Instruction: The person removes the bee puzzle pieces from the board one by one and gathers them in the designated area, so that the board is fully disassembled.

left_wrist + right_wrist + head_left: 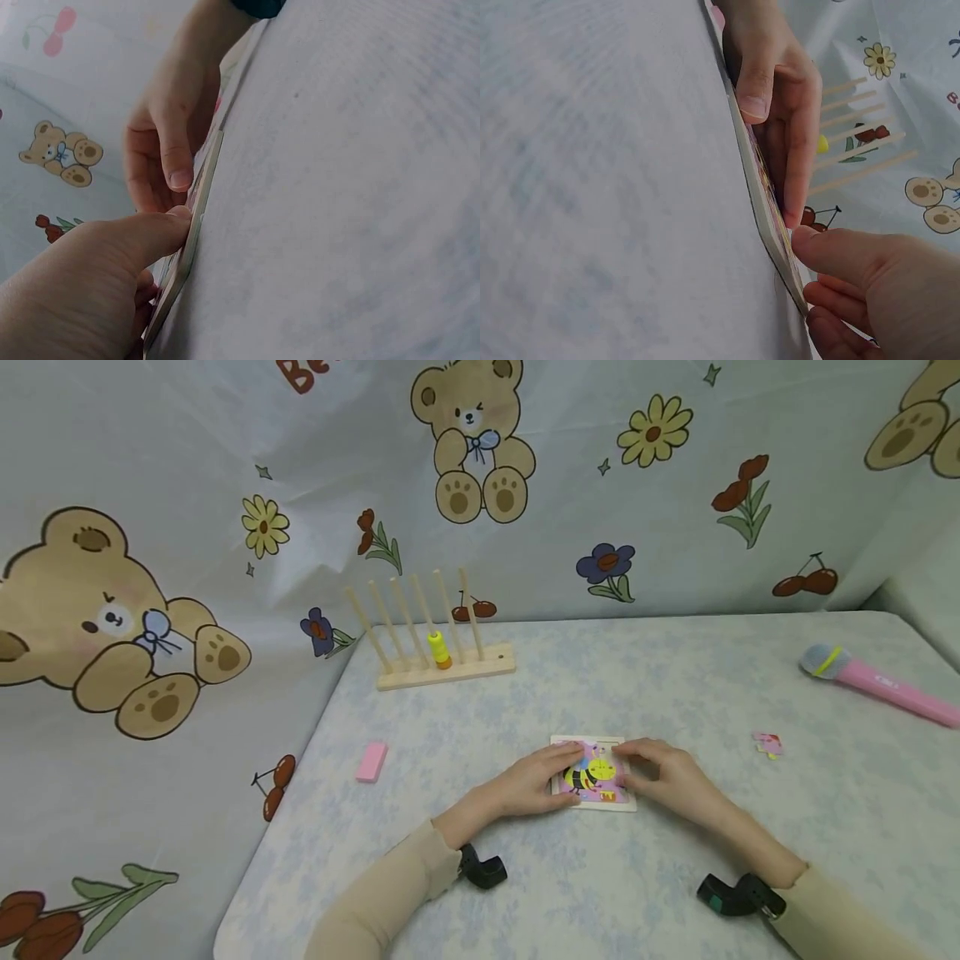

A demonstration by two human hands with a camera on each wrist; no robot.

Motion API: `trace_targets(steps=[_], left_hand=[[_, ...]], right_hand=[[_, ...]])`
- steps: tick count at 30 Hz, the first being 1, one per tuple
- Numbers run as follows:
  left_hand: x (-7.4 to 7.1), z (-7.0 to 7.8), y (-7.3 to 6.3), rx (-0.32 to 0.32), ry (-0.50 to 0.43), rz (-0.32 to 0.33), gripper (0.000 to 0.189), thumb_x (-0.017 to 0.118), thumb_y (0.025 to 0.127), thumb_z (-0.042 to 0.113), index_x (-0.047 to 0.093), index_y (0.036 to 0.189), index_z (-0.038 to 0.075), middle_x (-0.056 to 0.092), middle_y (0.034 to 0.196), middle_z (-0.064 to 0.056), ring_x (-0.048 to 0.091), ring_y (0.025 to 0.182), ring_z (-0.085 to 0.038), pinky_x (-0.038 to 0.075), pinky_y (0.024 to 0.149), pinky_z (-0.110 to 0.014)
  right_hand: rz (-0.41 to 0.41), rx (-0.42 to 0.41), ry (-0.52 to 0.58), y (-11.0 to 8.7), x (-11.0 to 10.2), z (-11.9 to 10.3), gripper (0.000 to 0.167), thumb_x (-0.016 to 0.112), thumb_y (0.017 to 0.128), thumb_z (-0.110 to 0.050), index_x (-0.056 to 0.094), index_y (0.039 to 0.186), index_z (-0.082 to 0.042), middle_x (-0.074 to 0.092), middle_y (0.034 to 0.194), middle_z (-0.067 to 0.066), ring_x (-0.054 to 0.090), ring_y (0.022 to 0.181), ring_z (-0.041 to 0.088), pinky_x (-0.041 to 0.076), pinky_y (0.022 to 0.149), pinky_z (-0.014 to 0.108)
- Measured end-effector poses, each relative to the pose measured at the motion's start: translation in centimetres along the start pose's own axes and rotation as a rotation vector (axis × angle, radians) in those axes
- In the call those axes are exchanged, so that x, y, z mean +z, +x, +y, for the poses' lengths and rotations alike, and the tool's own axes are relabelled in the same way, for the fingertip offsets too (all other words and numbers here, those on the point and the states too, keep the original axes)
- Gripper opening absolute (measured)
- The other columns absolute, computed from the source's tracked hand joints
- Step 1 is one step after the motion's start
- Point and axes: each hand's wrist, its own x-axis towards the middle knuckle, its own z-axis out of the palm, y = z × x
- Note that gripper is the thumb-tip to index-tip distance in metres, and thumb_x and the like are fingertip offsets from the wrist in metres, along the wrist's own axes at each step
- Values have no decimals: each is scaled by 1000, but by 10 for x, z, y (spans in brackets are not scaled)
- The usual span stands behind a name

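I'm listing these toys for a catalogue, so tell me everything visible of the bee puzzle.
The bee puzzle is a thin, rectangular board with a pale, wood-like border. Its picture shows a yellow bee with black stripes on a mostly pink background. It lies flat on the table. The left hand rests on its left side; the right hand is at its right edge. Fingers hide parts of the picture.

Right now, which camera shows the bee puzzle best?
The head view: it looks down on the bee puzzle, showing most of its face. Both wrist views catch it nearly edge-on, so mainly its rim shows.
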Motion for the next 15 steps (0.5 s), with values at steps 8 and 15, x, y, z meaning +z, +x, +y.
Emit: trace_targets(steps=[8,15], left_hand=[[-2,-2,0,-17,4,8,67,60,93,32,32,146,3,28,152,-8,20,139,-15,17,111,-26],[-1,0,0,-5,-4,-17,68,59,93,35,31,147,3,28,152,-8,19,140,-14,16,110,-25]], right_hand=[[36,-91,-76,3,3,2,36,78,78,-11,68,112,-5,65,111,8,56,105,29,47,85,50],[27,-77,-79,-3,4,-2,38,79,77,-13,67,113,-7,64,111,5,55,106,27,45,85,49]])
